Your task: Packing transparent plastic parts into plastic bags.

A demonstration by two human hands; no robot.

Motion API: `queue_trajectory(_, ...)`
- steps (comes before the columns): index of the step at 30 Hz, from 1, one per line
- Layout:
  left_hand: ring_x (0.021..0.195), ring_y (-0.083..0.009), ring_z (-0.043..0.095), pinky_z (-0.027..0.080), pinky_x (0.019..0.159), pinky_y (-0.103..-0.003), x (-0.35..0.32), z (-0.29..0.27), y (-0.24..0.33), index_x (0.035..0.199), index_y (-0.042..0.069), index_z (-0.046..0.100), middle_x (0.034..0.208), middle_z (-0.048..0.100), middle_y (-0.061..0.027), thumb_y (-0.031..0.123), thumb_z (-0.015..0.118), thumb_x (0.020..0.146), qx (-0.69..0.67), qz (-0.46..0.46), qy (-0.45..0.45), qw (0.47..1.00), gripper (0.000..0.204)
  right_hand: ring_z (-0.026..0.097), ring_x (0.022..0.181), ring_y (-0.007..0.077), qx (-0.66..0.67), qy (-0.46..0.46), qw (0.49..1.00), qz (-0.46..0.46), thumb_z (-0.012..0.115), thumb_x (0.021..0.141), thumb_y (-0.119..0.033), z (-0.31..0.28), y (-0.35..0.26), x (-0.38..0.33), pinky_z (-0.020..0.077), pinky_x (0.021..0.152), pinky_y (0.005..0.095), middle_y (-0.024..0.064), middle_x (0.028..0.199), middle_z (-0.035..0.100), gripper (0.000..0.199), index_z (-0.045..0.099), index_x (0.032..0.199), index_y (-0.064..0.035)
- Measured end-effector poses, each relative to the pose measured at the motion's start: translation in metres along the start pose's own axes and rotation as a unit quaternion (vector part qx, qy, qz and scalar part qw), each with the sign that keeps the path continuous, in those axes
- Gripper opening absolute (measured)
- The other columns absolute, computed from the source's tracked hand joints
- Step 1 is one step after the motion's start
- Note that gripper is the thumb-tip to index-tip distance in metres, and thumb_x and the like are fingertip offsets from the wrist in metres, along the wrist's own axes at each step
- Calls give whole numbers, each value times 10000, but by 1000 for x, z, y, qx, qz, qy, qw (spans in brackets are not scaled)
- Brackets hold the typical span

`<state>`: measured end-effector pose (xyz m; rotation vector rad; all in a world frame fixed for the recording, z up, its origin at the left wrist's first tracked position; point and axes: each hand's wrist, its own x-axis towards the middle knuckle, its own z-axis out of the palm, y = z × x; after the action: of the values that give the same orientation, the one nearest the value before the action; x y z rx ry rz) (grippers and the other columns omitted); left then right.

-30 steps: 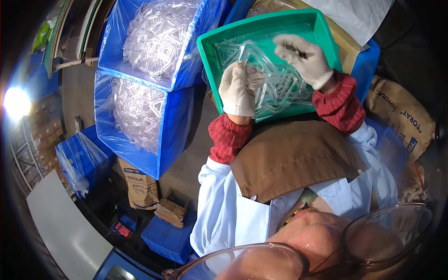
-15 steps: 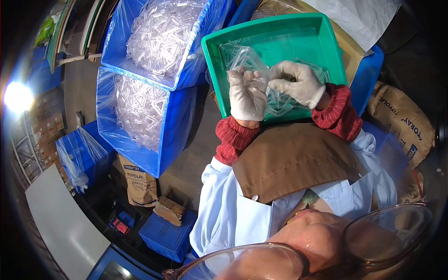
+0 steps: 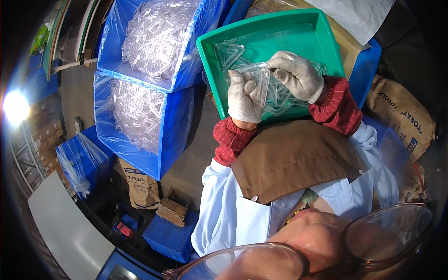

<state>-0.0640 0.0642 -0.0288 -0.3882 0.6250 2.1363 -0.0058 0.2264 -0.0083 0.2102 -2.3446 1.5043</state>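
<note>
My left hand (image 3: 244, 100), in a white glove with bare fingertips, is closed around clear plastic triangular frames (image 3: 264, 86), held above the near side of a green tray (image 3: 212, 70). Whether it holds one frame or a small stack, I cannot tell. My right hand (image 3: 298, 78), also gloved, pinches the upper right corner of the held piece between thumb and fingers. More clear triangular frames (image 3: 228, 53) lie in the tray at its left, and others (image 3: 280, 100) lie beneath my hands, partly hidden by them.
Two blue bins (image 3: 161, 135) lined with clear film, heaped with clear plastic pieces (image 3: 156, 39), stand to the left. Brown paper sacks (image 3: 401, 112) lie at the right. Under the tray are a tan tray (image 3: 347, 39) and a blue bin (image 3: 368, 65). A blue crate (image 3: 170, 235) stands lower left.
The held frame has turned from leaning up and left to standing more upright against my left palm. My right fingers have extended onto its upper corner. The whole view has shifted slightly.
</note>
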Motion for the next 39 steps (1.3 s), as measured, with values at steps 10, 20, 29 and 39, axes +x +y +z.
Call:
queue_trajectory(10,565,-126,469,398,490,-247,-26,-6,-10,933,34,473,658,452,-12,416,507,883,130,-104,-128,978,387,536,709,140,107,-34,969,222,497,902,-271,7,20,31,443,664,269,37,795,586,278,594,973,-21)
queue_trajectory(20,666,-91,557,449,596,-226,-44,-6,-8,978,-20,600,771,624,-46,258,596,860,309,-163,-175,920,301,620,807,256,-235,-166,881,376,603,729,-369,68,98,81,481,734,357,101,883,656,307,673,894,-120)
queue_trajectory(29,654,-71,536,438,597,-213,-42,-8,-12,895,-14,607,722,591,-11,156,593,856,441,-83,-179,876,175,431,596,51,5,-19,949,314,666,764,-164,-5,50,44,385,552,220,-29,637,509,166,575,740,-28)
queue_trajectory(39,537,-107,551,421,485,-203,-62,-39,72,929,-27,570,660,594,-57,319,592,856,362,133,28,922,354,489,636,55,42,38,944,326,627,798,-148,-7,44,24,431,614,210,-25,693,550,151,605,830,-2)
